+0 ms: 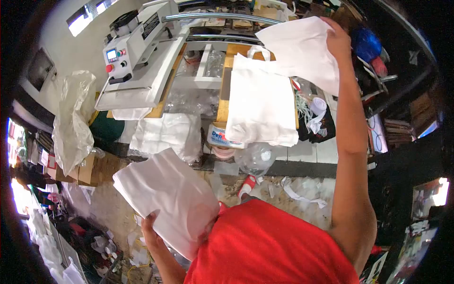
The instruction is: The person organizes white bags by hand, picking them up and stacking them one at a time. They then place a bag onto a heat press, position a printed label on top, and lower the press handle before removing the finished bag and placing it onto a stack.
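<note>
My left hand (150, 232) is closed on the edge of a stack of white bag-like sheets (165, 194), which leans against my red shirt, its thumb on top. Stretched out to the far right, my right hand (338, 41) grips the upper corner of one thin white sheet (302, 47). That sheet hangs above and partly over a white bag (262, 104) with a loop handle (259, 53), lying flat on a wooden-edged board. Whether the held sheets have handles is hidden.
A heat press (137, 52) with a small display and a red button stands at the left. Below it sits a plastic-wrapped white bundle (168, 135). Clear plastic (73, 118) hangs at far left. White ribbon rolls (318, 113) lie right of the board. Scraps litter the floor.
</note>
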A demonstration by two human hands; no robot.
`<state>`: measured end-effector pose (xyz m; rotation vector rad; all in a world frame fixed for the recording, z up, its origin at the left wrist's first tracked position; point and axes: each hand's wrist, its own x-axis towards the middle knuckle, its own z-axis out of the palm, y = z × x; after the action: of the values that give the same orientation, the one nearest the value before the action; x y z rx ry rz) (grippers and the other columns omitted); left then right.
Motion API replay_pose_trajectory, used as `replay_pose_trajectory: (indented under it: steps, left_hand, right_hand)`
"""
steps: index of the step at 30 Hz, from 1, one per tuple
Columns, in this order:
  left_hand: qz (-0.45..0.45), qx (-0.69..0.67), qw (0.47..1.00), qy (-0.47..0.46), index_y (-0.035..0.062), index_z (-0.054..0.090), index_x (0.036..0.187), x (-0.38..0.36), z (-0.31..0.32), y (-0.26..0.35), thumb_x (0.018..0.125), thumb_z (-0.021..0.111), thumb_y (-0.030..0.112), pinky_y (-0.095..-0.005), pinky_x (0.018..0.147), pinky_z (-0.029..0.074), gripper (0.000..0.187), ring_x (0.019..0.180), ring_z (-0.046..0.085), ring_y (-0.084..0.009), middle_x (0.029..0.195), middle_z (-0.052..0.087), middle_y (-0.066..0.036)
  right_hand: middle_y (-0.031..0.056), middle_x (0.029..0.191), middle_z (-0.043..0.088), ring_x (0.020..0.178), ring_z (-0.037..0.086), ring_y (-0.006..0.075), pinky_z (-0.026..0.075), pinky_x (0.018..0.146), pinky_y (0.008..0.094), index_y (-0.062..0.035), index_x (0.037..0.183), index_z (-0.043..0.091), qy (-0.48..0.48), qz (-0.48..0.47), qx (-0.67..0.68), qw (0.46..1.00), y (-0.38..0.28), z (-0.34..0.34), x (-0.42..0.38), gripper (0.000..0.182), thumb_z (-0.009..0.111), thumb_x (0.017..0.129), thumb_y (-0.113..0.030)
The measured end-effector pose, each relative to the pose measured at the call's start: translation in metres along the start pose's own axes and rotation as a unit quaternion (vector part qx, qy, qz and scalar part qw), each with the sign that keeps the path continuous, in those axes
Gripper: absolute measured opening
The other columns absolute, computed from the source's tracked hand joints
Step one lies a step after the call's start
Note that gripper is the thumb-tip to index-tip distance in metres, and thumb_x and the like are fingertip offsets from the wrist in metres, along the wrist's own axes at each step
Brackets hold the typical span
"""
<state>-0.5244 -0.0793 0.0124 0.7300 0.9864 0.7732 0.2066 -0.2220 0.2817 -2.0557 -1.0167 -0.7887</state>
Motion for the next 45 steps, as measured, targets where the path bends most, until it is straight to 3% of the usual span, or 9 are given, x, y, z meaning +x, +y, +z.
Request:
replay_pose_trajectory:
  steps: [7,13,25,27,31,41,42,43,45]
  left_hand:
    - [-0.012,-0.075,0.997,0.024,-0.0057,0.061,0.117,0.027,-0.036,-0.037,0.077,0.065,0.017,-0.0442,0.083,0.059,0.046,0.095,0.069,-0.0318,0.107,0.068,-0.019]
    - [-0.021,-0.075,0.997,-0.002,-0.0069,0.053,0.130,0.018,0.005,-0.003,0.076,0.066,0.016,-0.0437,0.085,0.060,0.060,0.094,0.070,-0.0319,0.111,0.067,-0.019]
    - [-0.015,-0.117,0.990,-0.081,-0.0083,0.048,0.134,0.040,0.001,-0.008,0.080,0.064,0.014,-0.0445,0.086,0.060,0.060,0.098,0.070,-0.0331,0.116,0.066,-0.022]
    - [-0.010,-0.128,0.989,-0.078,-0.0086,0.048,0.134,0.042,0.008,-0.006,0.080,0.064,0.013,-0.0452,0.086,0.060,0.060,0.098,0.070,-0.0334,0.116,0.066,-0.022]
    - [0.003,-0.134,0.987,-0.094,-0.0079,0.048,0.134,0.051,0.014,-0.011,0.080,0.065,0.015,-0.0453,0.087,0.060,0.061,0.099,0.070,-0.0338,0.116,0.066,-0.022]
    - [0.091,-0.298,0.947,-0.073,-0.0043,0.040,0.145,0.070,0.023,-0.029,0.085,0.063,0.032,-0.0491,0.102,0.051,0.074,0.122,0.058,-0.0378,0.137,0.055,-0.024]
    - [0.131,-0.216,0.959,-0.125,0.0019,0.037,0.150,0.077,0.007,-0.037,0.089,0.051,0.059,-0.0516,0.111,0.041,0.084,0.137,0.044,-0.0385,0.152,0.043,-0.018]
    - [0.147,-0.201,0.958,-0.142,0.0015,0.038,0.150,0.082,0.000,-0.038,0.089,0.052,0.057,-0.0513,0.111,0.042,0.084,0.136,0.045,-0.0383,0.151,0.044,-0.018]
    - [0.159,-0.206,0.953,-0.153,0.0008,0.038,0.149,0.083,0.000,-0.033,0.088,0.054,0.054,-0.0508,0.109,0.043,0.082,0.134,0.047,-0.0378,0.149,0.046,-0.019]
  right_hand:
    - [0.0179,0.118,0.070,0.103,0.069,0.0282,0.052,0.093,0.0377,-0.0126,0.129,0.065,-0.067,-0.051,-0.011,0.996,0.006,0.027,-0.027,0.041,0.064,0.088,-0.014]
    - [0.0184,0.114,0.070,0.111,0.065,0.0293,0.047,0.099,0.0384,-0.0007,0.121,0.067,-0.456,0.020,0.007,0.890,-0.019,0.064,-0.125,0.038,0.065,0.084,-0.010]
    - [0.0221,0.124,0.065,0.113,0.065,0.0301,0.049,0.097,0.0362,-0.0007,0.131,0.060,0.062,-0.071,-0.010,0.995,-0.153,-0.017,-0.060,0.039,0.057,0.096,-0.019]
    - [0.0184,0.125,0.064,0.113,0.064,0.0298,0.049,0.098,0.0376,0.0002,0.133,0.057,0.075,0.125,0.373,0.917,-0.178,-0.034,-0.070,0.042,0.059,0.094,-0.016]
    - [0.0170,0.133,0.058,0.117,0.060,0.0295,0.049,0.099,0.0414,-0.0012,0.137,0.052,0.049,0.330,0.568,0.752,-0.191,-0.025,-0.120,0.046,0.058,0.093,-0.013]
    - [0.0140,0.135,0.054,0.124,0.055,0.0317,0.050,0.101,0.0473,-0.0080,0.143,0.044,-0.233,0.536,0.678,0.445,-0.240,0.070,-0.424,0.051,0.054,0.093,-0.011]
    - [0.0139,0.136,0.054,0.124,0.056,0.0314,0.051,0.100,0.0477,-0.0087,0.143,0.044,-0.253,0.525,0.686,0.435,-0.230,0.071,-0.444,0.050,0.054,0.093,-0.011]
    - [0.0135,0.135,0.053,0.122,0.056,0.0289,0.051,0.098,0.0450,-0.0078,0.142,0.044,-0.448,0.352,0.526,0.631,-0.214,0.067,-0.453,0.051,0.055,0.094,-0.015]
    - [0.0130,0.134,0.053,0.120,0.056,0.0263,0.052,0.095,0.0424,-0.0068,0.142,0.044,-0.584,0.133,0.298,0.743,-0.193,0.075,-0.456,0.051,0.056,0.094,-0.019]
